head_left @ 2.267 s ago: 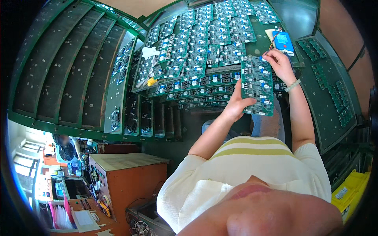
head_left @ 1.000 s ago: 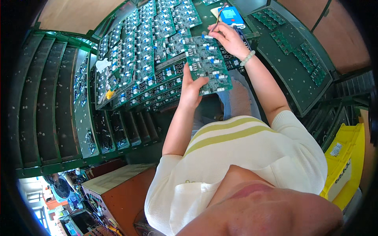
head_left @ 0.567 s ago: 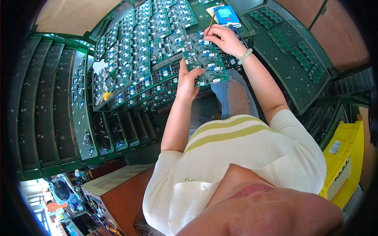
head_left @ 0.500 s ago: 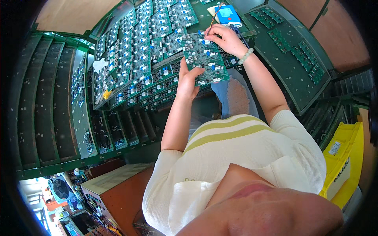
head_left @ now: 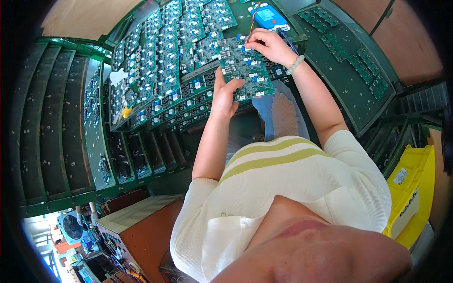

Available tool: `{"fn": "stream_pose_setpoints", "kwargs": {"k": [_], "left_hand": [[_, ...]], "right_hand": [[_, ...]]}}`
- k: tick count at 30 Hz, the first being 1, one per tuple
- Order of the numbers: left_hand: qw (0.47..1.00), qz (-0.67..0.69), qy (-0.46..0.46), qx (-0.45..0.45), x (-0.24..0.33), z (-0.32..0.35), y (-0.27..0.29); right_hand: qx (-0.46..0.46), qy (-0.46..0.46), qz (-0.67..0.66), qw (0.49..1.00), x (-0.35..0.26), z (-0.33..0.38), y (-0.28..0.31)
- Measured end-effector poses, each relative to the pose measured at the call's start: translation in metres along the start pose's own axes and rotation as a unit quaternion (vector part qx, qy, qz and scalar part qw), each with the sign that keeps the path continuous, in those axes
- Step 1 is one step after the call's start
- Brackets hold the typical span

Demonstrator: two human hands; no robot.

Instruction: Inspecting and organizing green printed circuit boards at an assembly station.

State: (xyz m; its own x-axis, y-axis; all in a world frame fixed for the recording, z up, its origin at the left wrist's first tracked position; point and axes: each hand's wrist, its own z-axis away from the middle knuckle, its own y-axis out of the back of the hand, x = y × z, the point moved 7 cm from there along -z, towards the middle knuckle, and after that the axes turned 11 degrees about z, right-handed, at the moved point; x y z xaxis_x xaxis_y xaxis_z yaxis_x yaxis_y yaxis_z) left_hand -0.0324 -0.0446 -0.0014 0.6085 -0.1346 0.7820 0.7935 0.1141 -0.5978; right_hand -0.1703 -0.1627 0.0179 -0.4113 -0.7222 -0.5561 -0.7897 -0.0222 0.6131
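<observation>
A green circuit board (head_left: 243, 70) with blue and white connectors is held tilted above my lap. My left hand (head_left: 225, 96) grips its lower left edge, with the thumb over the front. At the upper right of the board, my right hand (head_left: 271, 46) pinches a thin bundle of coloured wires (head_left: 253, 21) against a connector. The fingertips partly hide the wire end. Beyond that hand lies a blue and white handheld device (head_left: 268, 18) with a lit screen. A dark pen-like object (head_left: 287, 40) lies just behind the right hand.
Rows of circuit boards (head_left: 165, 54) cover the tray ahead and to the left. More boards (head_left: 335, 47) lie on a green tray at right. A yellow bin (head_left: 410, 174) stands at lower right. Green shelving (head_left: 52, 118) rises on the left.
Both hands and the board stay almost in place. The wires above my right hand have shifted slightly left, and the blue device appears slightly displaced.
</observation>
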Motion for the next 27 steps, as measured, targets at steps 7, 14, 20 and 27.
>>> {"fn": "stream_pose_setpoints", "kwargs": {"k": [7,14,20,27], "left_hand": [[1.0,-0.004,0.008,-0.003,-0.003,0.0,0.002],[1.0,-0.013,0.002,-0.007,-0.005,-0.004,0.01],[1.0,0.007,0.013,-0.001,-0.005,0.0,0.009],[0.997,0.068,0.031,-0.022,-0.012,0.0,0.016]], "right_hand": [[-0.002,-0.005,0.002,1.0,-0.001,0.001,0.0],[0.026,0.033,0.059,0.997,-0.015,0.005,0.004],[0.015,0.028,0.047,0.998,-0.013,0.005,0.004],[0.007,0.02,0.058,0.998,-0.015,0.006,0.002]]}}
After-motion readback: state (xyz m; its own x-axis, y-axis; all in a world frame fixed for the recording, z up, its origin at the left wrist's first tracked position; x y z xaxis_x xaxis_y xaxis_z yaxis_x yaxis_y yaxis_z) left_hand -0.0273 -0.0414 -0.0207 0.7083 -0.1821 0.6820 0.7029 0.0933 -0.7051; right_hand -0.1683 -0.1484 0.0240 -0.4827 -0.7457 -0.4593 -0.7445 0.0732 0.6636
